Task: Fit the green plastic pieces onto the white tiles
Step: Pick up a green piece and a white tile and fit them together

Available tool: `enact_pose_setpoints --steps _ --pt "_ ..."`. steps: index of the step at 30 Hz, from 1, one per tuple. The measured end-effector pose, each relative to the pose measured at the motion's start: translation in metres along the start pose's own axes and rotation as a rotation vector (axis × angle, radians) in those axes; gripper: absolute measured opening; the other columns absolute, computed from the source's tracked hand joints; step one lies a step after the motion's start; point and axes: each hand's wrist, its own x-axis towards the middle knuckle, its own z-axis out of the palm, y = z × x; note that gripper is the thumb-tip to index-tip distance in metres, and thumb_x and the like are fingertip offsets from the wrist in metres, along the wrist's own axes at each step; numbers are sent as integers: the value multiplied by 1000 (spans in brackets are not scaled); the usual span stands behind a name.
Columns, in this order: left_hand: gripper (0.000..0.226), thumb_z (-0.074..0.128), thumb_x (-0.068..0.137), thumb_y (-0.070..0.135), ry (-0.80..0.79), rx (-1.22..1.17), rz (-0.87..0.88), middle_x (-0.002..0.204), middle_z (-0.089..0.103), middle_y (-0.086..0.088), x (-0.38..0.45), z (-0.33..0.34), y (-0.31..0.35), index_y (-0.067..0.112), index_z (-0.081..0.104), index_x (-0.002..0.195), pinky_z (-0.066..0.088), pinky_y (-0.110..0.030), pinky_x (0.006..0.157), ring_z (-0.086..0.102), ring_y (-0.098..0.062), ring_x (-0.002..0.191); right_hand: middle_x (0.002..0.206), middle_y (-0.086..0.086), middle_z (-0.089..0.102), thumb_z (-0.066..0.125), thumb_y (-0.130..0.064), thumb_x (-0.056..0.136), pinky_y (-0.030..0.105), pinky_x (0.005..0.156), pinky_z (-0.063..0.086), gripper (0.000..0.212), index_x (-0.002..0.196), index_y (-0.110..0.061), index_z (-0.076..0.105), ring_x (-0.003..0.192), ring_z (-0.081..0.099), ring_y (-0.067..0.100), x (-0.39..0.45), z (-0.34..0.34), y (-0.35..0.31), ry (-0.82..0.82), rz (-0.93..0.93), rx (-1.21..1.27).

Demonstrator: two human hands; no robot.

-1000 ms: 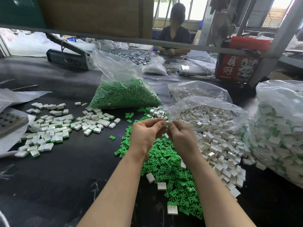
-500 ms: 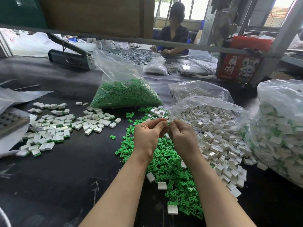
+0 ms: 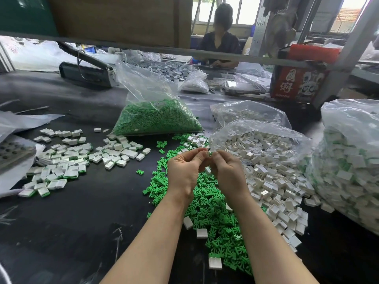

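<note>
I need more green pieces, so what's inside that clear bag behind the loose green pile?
The clear bag is packed with green pieces, heaped against its sides. What lies deeper in the heap is covered.

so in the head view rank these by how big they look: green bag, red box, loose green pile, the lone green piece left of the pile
1. Loose green pile, though it lies nearest the camera.
2. Green bag.
3. Red box, farther off, so its rank against the bag is unsure.
4. Lone green piece, clearly smallest.
</note>
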Motion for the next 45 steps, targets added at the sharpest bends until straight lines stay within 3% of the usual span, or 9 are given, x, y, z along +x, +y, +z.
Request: enact_pose_setpoints --steps 2,4,8,11,20,30,39,42,45 --pt "9 68 85 -2 -2 2 -11 69 74 -6 0 2 1 5 74 85 51 -17 55 69 -12 59 57 -8 61 43 -14 102 16 52 38 36 73 -10 64 51 48 0 0 -1 -2 13 0 53" --pt "8 69 85 0 -1 -3 -30 70 74 -7 -1 3 1 6 74 85 52 -18 55 69 -13 60 53 -11 57 43 -14 102 18 52 38 38 70 -15 63 50 46 1 -1 -2 -3 24 9 56" --pt "6 70 85 2 0 -2 -66 73 74 -7 -1 2 1 7 74 85 54 -20 56 70 -14 63 75 18 64 46 -18 99 53 73 49 32 76 -6 64 72 58 33 -2 1 -3 59 -11 24" --pt "7 71 84 3 9 -5 -86 74 75 -8 -2 2 1 8 75 83 54 -20 56 71 -15 65 82 20 67 46 -24 95 62 81 49 30 78 -9 65 86 62 44 -4 4 -3 93 -29 -11" --pt "10 69 85 -1 60 -30 -68 68 73 -5 -4 4 -1 7 73 81 55 -21 56 68 -13 59 74 0 69 46 -19 100 48 75 52 31 77 -13 66 74 63 22 -5 8 -3 160 -47 -214" --pt "13 68 85 -3 89 -54 -46 65 72 -2 -6 5 -3 8 73 81 54 -19 55 66 -10 56 77 5 66 43 -20 102 45 72 50 30 83 -6 62 75 61 24 -8 12 -3 145 -88 -310" --pt "14 66 86 -4 36 -11 -19 68 73 -3 -1 0 -3 8 73 82 53 -18 57 68 -10 59 74 -7 67 44 -20 102 25 62 46 30 83 -11 65 67 60 4 -6 7 -2 92 -98 -309" --pt "12 67 86 -2 -24 58 -28 70 74 -2 1 -2 -1 8 73 84 52 -16 56 68 -10 60 65 -11 61 46 -19 101 26 57 39 30 80 -12 66 57 52 1 -5 4 -1 79 -92 -282" --pt "9 68 87 2 26 72 -36 68 73 0 5 -7 1 9 73 83 51 -16 55 66 -7 60 56 -6 46 46 -16 100 32 57 31 36 64 -15 52 53 39 12 -3 0 -1 162 -64 -194"
